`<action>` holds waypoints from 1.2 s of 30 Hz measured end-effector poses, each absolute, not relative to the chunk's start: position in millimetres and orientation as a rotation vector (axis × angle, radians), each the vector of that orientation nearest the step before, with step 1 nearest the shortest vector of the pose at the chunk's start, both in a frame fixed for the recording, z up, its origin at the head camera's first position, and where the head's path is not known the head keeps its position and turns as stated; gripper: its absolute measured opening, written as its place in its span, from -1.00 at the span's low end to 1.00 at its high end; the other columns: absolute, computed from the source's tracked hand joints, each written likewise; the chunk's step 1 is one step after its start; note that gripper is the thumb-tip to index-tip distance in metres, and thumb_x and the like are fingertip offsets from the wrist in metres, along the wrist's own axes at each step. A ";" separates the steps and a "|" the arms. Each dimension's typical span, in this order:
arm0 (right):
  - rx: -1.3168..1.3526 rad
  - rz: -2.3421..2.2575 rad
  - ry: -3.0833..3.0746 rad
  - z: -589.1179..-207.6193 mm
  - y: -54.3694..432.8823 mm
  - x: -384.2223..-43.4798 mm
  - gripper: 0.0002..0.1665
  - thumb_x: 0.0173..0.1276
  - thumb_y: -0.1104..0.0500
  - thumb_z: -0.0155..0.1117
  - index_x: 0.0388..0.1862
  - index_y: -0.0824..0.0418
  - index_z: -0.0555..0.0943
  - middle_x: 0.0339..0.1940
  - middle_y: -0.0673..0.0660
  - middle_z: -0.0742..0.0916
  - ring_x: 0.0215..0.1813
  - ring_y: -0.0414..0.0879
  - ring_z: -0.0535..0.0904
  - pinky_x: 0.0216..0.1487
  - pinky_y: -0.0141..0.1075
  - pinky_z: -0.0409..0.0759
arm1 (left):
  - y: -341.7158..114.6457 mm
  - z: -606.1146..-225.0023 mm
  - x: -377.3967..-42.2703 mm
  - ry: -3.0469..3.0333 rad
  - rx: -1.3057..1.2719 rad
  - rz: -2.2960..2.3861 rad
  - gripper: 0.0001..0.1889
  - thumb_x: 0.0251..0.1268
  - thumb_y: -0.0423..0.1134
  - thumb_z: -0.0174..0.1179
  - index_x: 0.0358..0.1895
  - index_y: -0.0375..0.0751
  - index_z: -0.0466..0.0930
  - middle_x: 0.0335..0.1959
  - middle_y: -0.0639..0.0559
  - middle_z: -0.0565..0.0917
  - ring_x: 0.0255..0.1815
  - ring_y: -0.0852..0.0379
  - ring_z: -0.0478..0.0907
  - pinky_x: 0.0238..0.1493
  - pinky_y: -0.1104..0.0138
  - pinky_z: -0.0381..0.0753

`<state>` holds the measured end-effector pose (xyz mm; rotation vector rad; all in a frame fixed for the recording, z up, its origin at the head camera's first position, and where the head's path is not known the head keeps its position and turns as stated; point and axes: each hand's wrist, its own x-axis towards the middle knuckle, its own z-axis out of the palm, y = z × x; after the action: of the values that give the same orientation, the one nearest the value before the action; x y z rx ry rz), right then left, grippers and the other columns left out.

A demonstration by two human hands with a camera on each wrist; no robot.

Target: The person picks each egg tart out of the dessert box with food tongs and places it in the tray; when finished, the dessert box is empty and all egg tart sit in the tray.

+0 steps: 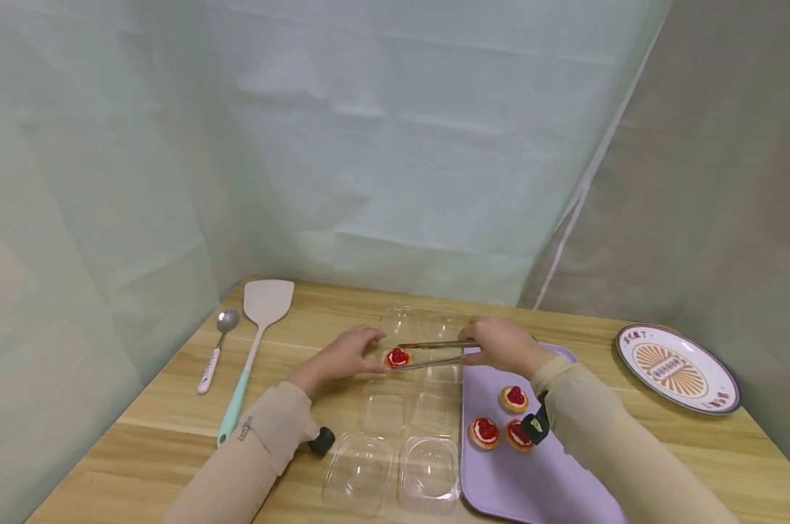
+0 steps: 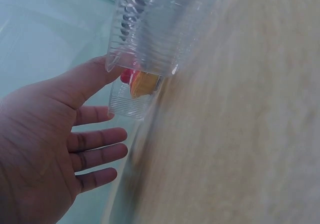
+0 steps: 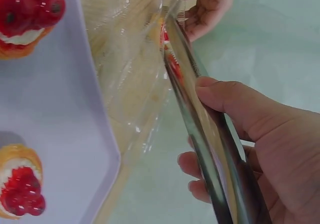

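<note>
My right hand (image 1: pixel 503 346) grips metal tongs (image 3: pixel 207 129), which point left over the clear plastic containers. The tong tips are at a small tart (image 1: pixel 398 356) with red berries and white cream, at the far-left container (image 1: pixel 400 320). In the left wrist view the tart (image 2: pixel 144 84) shows its yellow crust through the clear plastic. At that container's left side is my left hand (image 1: pixel 345 354), thumb and forefinger spread at its wall. Its other fingers (image 2: pixel 102 150) extend loosely. Other tarts (image 1: pixel 484 433) with red berries lie on the lilac tray (image 1: pixel 500 484) beneath my right forearm.
Open clear containers (image 1: pixel 430 469) with lids stand in the middle of the wooden table. On the left lie a spoon (image 1: pixel 217 349) and a white turner (image 1: pixel 267 302) with a mint handle. A patterned plate (image 1: pixel 709 397) lies at the right. Curtains (image 1: pixel 382 182) hang behind.
</note>
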<state>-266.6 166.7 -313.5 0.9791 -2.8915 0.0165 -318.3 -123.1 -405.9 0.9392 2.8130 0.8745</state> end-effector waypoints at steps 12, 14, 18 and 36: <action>1.016 -0.015 -2.883 -307.1 161.2 -266.7 -0.72 0.12 0.04 0.47 -0.26 0.19 0.73 -0.35 0.03 0.67 -0.30 -0.14 0.61 -0.22 -0.22 0.63 | -123.7 -405.4 -318.9 2.797 0.912 0.899 -0.21 0.05 0.06 0.40 0.30 -0.31 0.38 0.17 -0.21 0.54 0.23 -0.15 0.46 0.34 -0.01 0.39; 1.017 -0.013 -2.873 -308.4 162.4 -266.9 -0.71 0.12 0.04 0.47 -0.25 0.19 0.73 -0.35 0.03 0.67 -0.30 -0.13 0.61 -0.21 -0.22 0.63 | -123.7 -405.7 -319.1 2.803 0.918 0.891 -0.22 0.05 0.05 0.40 0.29 -0.31 0.38 0.16 -0.21 0.55 0.22 -0.15 0.46 0.34 -0.01 0.39; 1.031 0.009 -2.845 -310.4 165.2 -266.5 -0.72 0.11 0.05 0.47 -0.25 0.19 0.74 -0.33 0.04 0.69 -0.28 -0.12 0.63 -0.18 -0.22 0.64 | -123.4 -406.2 -319.5 2.805 0.923 0.885 -0.22 0.05 0.06 0.40 0.29 -0.31 0.38 0.15 -0.20 0.55 0.22 -0.14 0.47 0.33 0.01 0.40; 0.955 0.274 -2.785 -317.5 186.5 -247.9 -0.72 0.13 0.12 0.46 -0.20 0.23 0.72 -0.36 0.05 0.68 -0.38 -0.20 0.54 -0.33 -0.37 0.55 | -122.1 -405.9 -318.1 2.799 0.883 0.888 -0.17 0.01 0.08 0.41 0.32 -0.30 0.36 0.18 -0.19 0.53 0.25 -0.13 0.44 0.36 0.00 0.37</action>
<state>-247.9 186.5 -317.5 0.9546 -2.7846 0.2737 -318.1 -122.1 -405.9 0.8825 2.7987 0.8878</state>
